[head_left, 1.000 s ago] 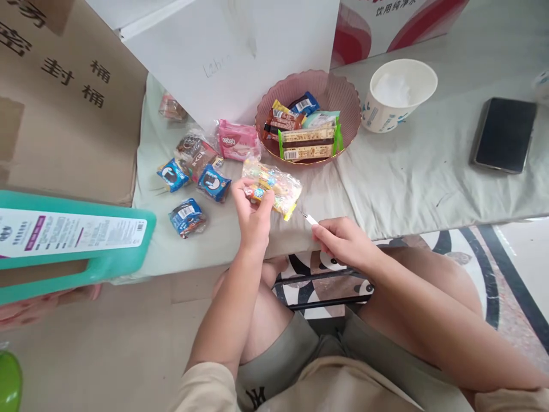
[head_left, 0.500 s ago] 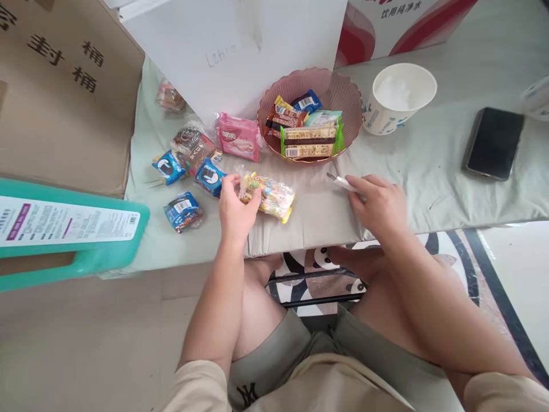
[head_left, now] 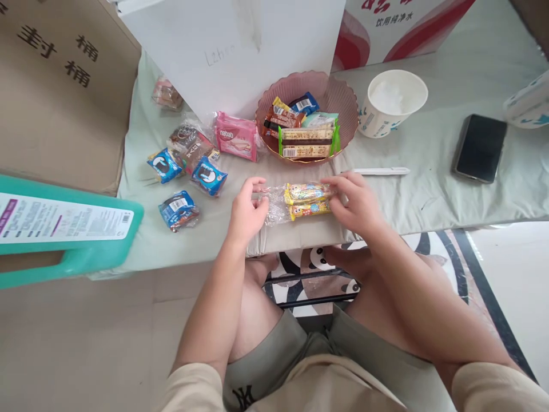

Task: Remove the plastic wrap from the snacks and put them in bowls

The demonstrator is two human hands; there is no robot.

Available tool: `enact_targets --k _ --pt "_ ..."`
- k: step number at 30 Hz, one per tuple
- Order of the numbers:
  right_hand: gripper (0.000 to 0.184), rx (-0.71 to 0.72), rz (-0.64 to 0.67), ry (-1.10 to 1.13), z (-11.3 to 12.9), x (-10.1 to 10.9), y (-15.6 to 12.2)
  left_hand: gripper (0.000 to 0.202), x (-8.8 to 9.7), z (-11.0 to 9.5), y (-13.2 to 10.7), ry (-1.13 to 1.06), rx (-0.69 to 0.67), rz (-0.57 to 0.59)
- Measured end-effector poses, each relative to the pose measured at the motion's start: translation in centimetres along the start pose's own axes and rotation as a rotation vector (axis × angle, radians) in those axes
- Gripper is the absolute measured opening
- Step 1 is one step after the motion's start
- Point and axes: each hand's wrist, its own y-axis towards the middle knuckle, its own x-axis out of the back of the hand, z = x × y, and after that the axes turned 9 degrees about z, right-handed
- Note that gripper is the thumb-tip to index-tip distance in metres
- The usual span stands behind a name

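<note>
Two yellow snack packets lie side by side over the table's front part, with a crinkled clear plastic wrapper at their left end. My left hand pinches the wrapper's left edge. At the other end, the fingers of my right hand close on the packets. Just beyond my right hand a slim white utility knife rests on the cloth. Blue snack packets and a pink Nabati pack lie to the left, beyond my left hand.
A pink ribbed bowl of wrapped snacks stands behind my hands, against a white box. To its right are a paper cup and a phone. A cardboard box and a teal plastic container occupy the left.
My right hand has let go of the utility knife, which now lies on the table, and has taken the yellow packets. The packets have shifted right; my left hand has moved slightly right.
</note>
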Motion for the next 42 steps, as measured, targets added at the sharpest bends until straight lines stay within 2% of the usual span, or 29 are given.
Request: enact_targets --k 2,5,8,9,11,13,16,18,20,22,24,27,29,30,32,34,35,39,42 --pt "0.024 -0.062 -0.051 0.035 0.0 0.5 0.0 0.029 0.6 0.3 0.3 0.027 -0.005 -0.079" --pt "0.012 -0.116 -0.108 0.120 0.2 1.1 -0.1 0.024 0.5 0.3 0.6 0.022 -0.031 -0.110" --pt "0.010 -0.131 -0.142 0.230 0.5 1.3 -0.1 0.038 -0.5 -0.3 0.8 0.061 -0.059 -0.052" --pt "0.010 -0.144 -0.163 0.273 0.5 1.3 -0.1 0.037 -0.8 -0.6 0.9 0.108 -0.071 -0.026" --pt "0.011 -0.197 -0.231 0.362 0.4 1.6 0.1 0.022 -0.9 -1.0 1.1 0.213 -0.109 0.006" --pt "0.010 -0.279 -0.297 0.451 -0.1 1.9 0.2 0.013 -0.5 -1.2 1.3 0.268 -0.139 0.000" --pt "0.008 -0.426 -0.338 0.561 -1.3 2.4 0.6 0.014 0.8 -0.9 1.7 0.271 -0.084 -0.031" --pt "0.008 -0.539 -0.357 0.565 -2.1 2.5 0.8 0.015 1.6 -0.6 1.9 0.267 -0.024 -0.053" --pt "0.011 -0.594 -0.396 0.511 -2.6 2.6 0.8 0.017 2.1 -0.2 2.1 0.274 -0.020 -0.077" --pt "0.015 -0.521 -0.443 0.425 -2.5 2.7 0.6 0.022 2.2 -0.2 2.2 0.316 -0.089 -0.070" --pt "0.020 -0.338 -0.426 0.297 -2.0 2.7 0.2 0.029 1.9 -0.3 2.1 0.383 -0.171 -0.006" --pt "0.037 -0.074 -0.255 0.054 -1.1 2.4 0.0 0.023 1.4 -0.7 1.8 0.441 -0.244 0.102" --pt "0.052 -0.029 -0.140 -0.047 -0.8 1.9 0.2 0.013 1.2 -0.8 1.8 0.431 -0.276 0.131" --pt "0.052 -0.042 -0.103 -0.073 -0.7 1.8 0.4 0.014 1.2 -0.8 1.8 0.418 -0.280 0.136" --pt "0.032 -0.062 -0.066 -0.085 -0.6 1.6 0.6 0.023 1.3 -0.6 1.8 0.399 -0.259 0.131" --pt "0.011 -0.006 -0.073 -0.051 -0.2 1.9 0.4 0.037 1.5 -0.5 1.8 0.408 -0.223 0.135" --pt "0.009 0.047 -0.084 -0.020 0.1 2.2 0.1 0.038 1.6 -0.4 1.7 0.424 -0.214 0.143" --pt "0.017 0.205 -0.033 0.120 1.2 3.1 -1.6 0.013 2.2 -0.8 1.1 0.504 -0.262 0.176" --pt "0.022 0.263 0.061 0.139 1.4 3.4 -2.3 0.017 2.5 -1.5 0.2 0.545 -0.387 0.123"
